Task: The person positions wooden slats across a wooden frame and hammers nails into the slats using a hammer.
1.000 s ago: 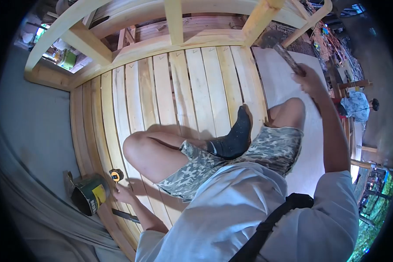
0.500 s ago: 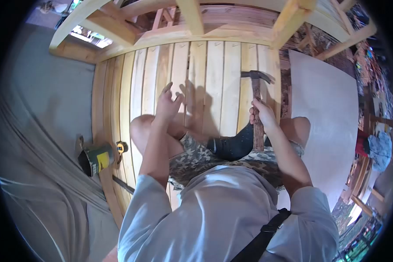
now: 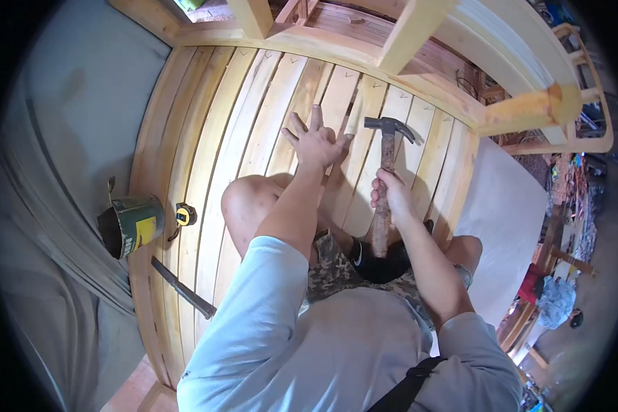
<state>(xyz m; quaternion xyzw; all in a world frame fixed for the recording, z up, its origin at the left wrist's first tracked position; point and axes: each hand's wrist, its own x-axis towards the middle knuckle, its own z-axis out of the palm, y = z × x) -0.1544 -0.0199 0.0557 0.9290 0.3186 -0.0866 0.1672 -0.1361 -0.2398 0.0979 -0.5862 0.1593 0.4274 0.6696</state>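
Claw hammer (image 3: 387, 154) over slatted platform (image 3: 254, 137), nearer right edge than left. Right hand (image 3: 391, 191): grip closed mid-handle. Left hand (image 3: 318, 145): fingers spread, holding nothing. Advisable: firm wrist, left fingers clear of head. Long axis near-far, slightly oblique to slats; head toward far edge, claw right.
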